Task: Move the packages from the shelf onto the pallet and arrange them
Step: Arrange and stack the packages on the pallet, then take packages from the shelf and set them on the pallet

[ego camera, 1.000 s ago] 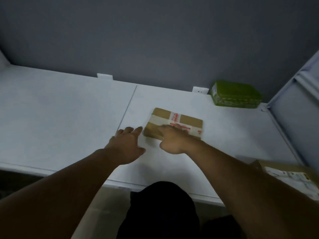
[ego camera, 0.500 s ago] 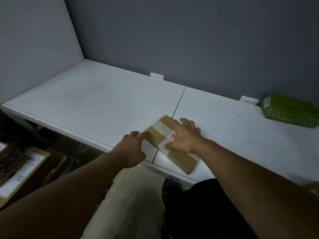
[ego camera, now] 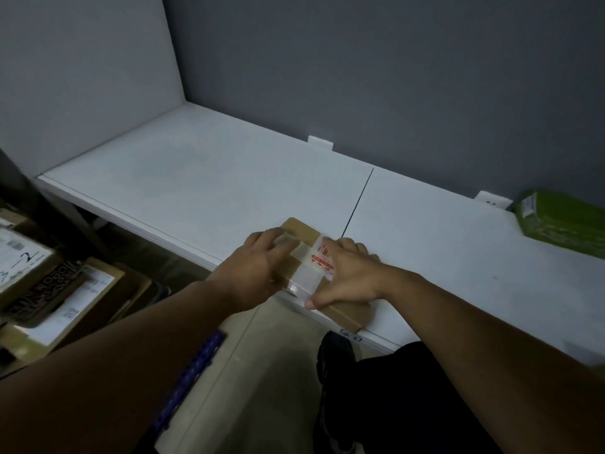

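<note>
A flat brown cardboard package (ego camera: 304, 274) wrapped with clear tape and red print lies at the front edge of the white shelf (ego camera: 196, 178), partly overhanging it. My left hand (ego camera: 252, 270) grips its left side, fingers on top. My right hand (ego camera: 347, 276) holds its right side, with the fingers over the top and the thumb along the near edge. A green package (ego camera: 563, 217) lies at the back right of the shelf against the wall.
Several cardboard boxes with white labels (ego camera: 49, 283) are stacked low on the left, below shelf level. The shelf has a grey back wall and a white side panel (ego camera: 88, 77) at the left. A blue strip (ego camera: 193, 368) runs along the floor by my legs.
The cardboard package has slid from mid-shelf toward me to the front edge and turned. My left hand has moved from beside it onto its left side. The view has swung left.
</note>
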